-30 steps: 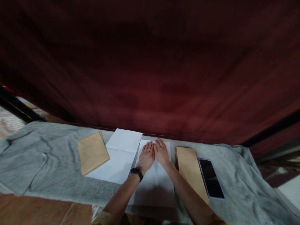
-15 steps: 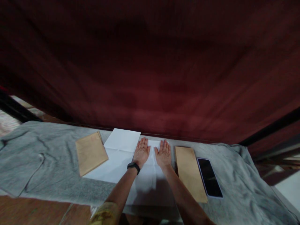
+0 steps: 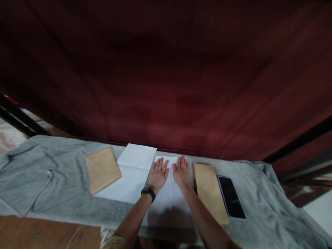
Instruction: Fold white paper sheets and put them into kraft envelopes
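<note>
A creased white sheet of paper [image 3: 169, 199] lies in front of me on a grey cloth. My left hand [image 3: 158, 174] rests flat on its upper left part, fingers spread, a dark band round the wrist. Flat on the upper right part of the same sheet is my right hand [image 3: 181, 172], its fingers stretched out and close together. Neither hand grips anything. Just left of my left hand lies a second white paper [image 3: 132, 183] with a fold line across it. To the right of my right arm is a long brown paper envelope stack [image 3: 210, 192].
Brown envelopes [image 3: 102, 171] cover part of the left paper. A phone [image 3: 231, 197] with a dark screen lies at the right. The grey cloth [image 3: 64, 193] covers the narrow surface, with a thin cord on its left. A dark red curtain [image 3: 166, 86] hangs behind.
My left hand has shifted slightly down and its fingers have spread and turned a little to the right. My right hand stays almost in place on the paper.
</note>
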Tool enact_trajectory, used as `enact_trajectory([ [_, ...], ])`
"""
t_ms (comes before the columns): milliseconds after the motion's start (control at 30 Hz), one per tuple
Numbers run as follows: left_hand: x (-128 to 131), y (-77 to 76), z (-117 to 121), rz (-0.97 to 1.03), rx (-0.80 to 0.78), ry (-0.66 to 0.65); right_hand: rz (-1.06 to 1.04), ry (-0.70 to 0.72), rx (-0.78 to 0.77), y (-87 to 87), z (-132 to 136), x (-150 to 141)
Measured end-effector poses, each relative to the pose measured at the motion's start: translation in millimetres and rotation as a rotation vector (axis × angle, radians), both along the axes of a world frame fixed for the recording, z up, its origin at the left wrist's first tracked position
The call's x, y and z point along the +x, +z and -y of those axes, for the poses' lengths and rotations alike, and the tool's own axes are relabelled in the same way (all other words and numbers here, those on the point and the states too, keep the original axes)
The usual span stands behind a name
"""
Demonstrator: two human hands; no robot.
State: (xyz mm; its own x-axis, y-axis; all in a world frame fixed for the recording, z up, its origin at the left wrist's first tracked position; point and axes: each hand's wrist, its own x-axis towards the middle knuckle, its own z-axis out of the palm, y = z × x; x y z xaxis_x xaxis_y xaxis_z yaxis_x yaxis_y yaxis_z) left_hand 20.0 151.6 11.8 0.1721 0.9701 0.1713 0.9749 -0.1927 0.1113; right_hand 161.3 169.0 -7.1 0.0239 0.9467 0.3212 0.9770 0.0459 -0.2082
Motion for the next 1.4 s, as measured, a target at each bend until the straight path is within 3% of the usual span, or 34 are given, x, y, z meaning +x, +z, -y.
enact_trajectory([
  [167,-2.4,1.9,-1.4,-0.003,-0.013,-0.031,-0.004,0.249,-0.041,-1.4,5.7,-6.9],
  [400,2.8,-0.3,-9.0,0.016,-0.012,0.083,0.032,0.039,0.014,-10.7,4.7,3.6],
  [600,3.2,-7.4,-3.1,0.014,0.014,0.144,0.027,0.001,0.084,-14.5,5.7,1.8],
  [700,0.2,-11.3,25.2,0.012,0.048,0.126,0.016,0.002,0.084,-13.6,7.6,-0.1],
  [867,-9.5,-15.8,102.5,0.006,0.109,0.002,-0.025,0.0,0.027,-4.3,6.3,2.3],
  [967,-14.3,-15.0,136.4,-0.016,0.149,-0.066,-0.046,0.011,-0.035,6.7,7.9,2.7],
  [1100,-15.0,-11.1,148.1,-0.035,0.164,-0.076,-0.056,0.044,-0.042,12.3,41.5,-10.8],
  [1267,-11.1,-9.7,147.3,-0.079,0.158,-0.169,-0.122,0.308,0.008,-2.2,118.3,-25.5],
  [1400,-12.7,-6.8,154.0,-0.065,0.171,-0.186,-0.097,0.281,0.044,-5.0,147.0,-9.4],
])
